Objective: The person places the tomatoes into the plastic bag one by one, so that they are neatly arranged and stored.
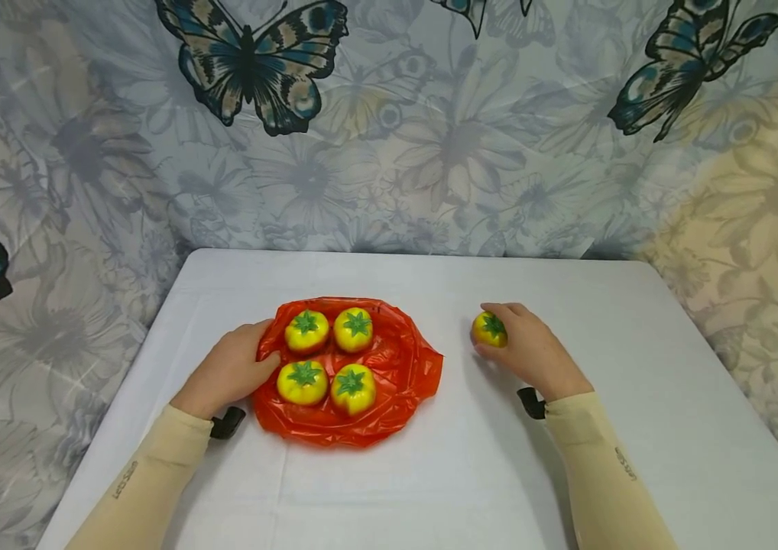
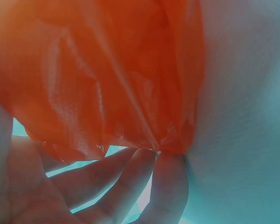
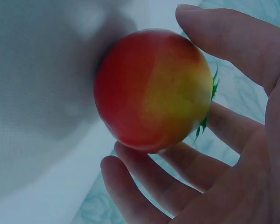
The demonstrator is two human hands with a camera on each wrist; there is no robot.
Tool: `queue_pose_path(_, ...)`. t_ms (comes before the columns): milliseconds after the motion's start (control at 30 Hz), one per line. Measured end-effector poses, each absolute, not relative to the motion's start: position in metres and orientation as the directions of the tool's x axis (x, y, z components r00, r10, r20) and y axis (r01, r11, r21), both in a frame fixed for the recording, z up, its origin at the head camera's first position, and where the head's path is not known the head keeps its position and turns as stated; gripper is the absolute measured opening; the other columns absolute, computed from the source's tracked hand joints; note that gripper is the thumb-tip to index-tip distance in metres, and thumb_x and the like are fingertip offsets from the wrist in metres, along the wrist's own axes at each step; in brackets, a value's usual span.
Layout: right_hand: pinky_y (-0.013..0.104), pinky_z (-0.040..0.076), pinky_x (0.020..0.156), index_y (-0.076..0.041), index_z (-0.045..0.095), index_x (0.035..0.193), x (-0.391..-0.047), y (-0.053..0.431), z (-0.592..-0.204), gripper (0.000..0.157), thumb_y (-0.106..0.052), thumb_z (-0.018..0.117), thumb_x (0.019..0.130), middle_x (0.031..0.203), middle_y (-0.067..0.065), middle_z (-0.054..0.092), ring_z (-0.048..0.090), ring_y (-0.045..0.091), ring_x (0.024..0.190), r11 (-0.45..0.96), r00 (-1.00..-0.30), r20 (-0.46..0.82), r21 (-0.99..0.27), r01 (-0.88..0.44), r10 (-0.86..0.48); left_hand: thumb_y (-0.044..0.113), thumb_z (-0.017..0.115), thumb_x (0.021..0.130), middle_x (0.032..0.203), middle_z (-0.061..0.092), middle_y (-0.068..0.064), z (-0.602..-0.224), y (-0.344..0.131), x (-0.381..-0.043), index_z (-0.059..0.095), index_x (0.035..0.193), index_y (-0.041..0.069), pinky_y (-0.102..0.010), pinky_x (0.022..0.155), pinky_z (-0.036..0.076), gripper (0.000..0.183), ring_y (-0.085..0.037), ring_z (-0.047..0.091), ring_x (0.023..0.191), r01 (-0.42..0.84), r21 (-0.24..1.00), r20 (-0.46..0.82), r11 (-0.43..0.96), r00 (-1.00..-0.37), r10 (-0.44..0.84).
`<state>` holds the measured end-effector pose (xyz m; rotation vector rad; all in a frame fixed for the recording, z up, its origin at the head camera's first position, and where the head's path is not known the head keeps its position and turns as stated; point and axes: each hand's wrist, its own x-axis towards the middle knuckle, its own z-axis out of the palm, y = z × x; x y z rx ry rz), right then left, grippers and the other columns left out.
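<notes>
White-clothed table [image 1: 568, 473]: right hand [image 1: 530, 351] cups a small, smooth, seemingly light yellow-red toy tomato [image 1: 489, 329] around its middle, while left hand [image 1: 227, 374] pinches thin, crinkly orange plastic bag [image 1: 403, 374].

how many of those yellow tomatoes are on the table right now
5. Four sit on the orange plastic bag: back-left, back-right, front-left, front-right. The fifth tomato is in the right hand.

A white table [image 1: 671, 397] was set against a hung cloth backdrop [image 1: 430, 137], which was printed with pale flowers and large dark butterflies [image 1: 254, 57] across its upper part.
</notes>
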<state>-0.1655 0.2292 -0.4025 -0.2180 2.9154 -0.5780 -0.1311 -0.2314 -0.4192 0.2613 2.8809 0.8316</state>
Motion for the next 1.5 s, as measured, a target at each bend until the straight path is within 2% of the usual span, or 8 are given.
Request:
queue_pose_path(400, 0.068, 0.051, 0.113, -0.016, 0.047, 0.163, -0.167, 0.225, -0.404, 0.074, -0.035, 0.079, 0.098, 0.158, 0.024, 0.051, 0.056, 0.046, 0.135, 0.920, -0.975, -0.147, -0.380, -0.102, -0.168, 0.020, 0.062, 0.103, 0.128, 0.074, -0.019, -0.420, -0.233, -0.131, 0.057, 0.152, 0.001, -0.059, 0.101, 0.060, 0.053, -0.034, 0.069, 0.111, 0.135, 0.542, -0.068, 0.830, -0.977, 0.203)
queue_pose_path(633, 0.065, 0.052, 0.111, -0.016, 0.051, 0.160, -0.163, 0.216, -0.396, 0.070, -0.035, 0.078, 0.098, 0.154, 0.023, 0.055, 0.059, 0.045, 0.132, 0.900, -0.971, -0.103, -0.406, -0.157, -0.216, 0.020, 0.061, 0.103, 0.133, 0.072, -0.022, -0.420, -0.232, -0.131, 0.054, 0.155, -0.001, -0.060, 0.103, 0.060, 0.056, -0.036, 0.069, 0.115, 0.120, 0.541, -0.087, 0.833, -0.977, 0.197)
queue_pose_path(1033, 0.059, 0.060, 0.103, -0.016, 0.053, 0.160, -0.158, 0.169, -0.365, 0.071, -0.034, 0.081, 0.097, 0.152, 0.018, 0.058, 0.064, 0.039, 0.126, 0.870, -0.950, -0.052, -0.418, -0.260, -0.308, 0.021, 0.061, 0.104, 0.138, 0.070, -0.024, -0.418, -0.233, -0.132, 0.050, 0.157, -0.003, -0.060, 0.106, 0.059, 0.060, -0.037, 0.068, 0.119, 0.110, 0.527, -0.095, 0.843, -0.978, 0.187)
queue_pose_path(1500, 0.053, 0.060, 0.107, -0.020, 0.057, 0.156, -0.149, 0.112, -0.355, 0.069, -0.039, 0.083, 0.095, 0.148, 0.007, 0.063, 0.068, 0.028, 0.127, 0.826, -0.904, -0.039, -0.423, -0.371, -0.426, 0.022, 0.061, 0.104, 0.138, 0.069, -0.024, -0.421, -0.234, -0.132, 0.050, 0.158, -0.003, -0.060, 0.107, 0.058, 0.060, -0.038, 0.068, 0.121, 0.108, 0.535, -0.092, 0.838, -0.978, 0.185)
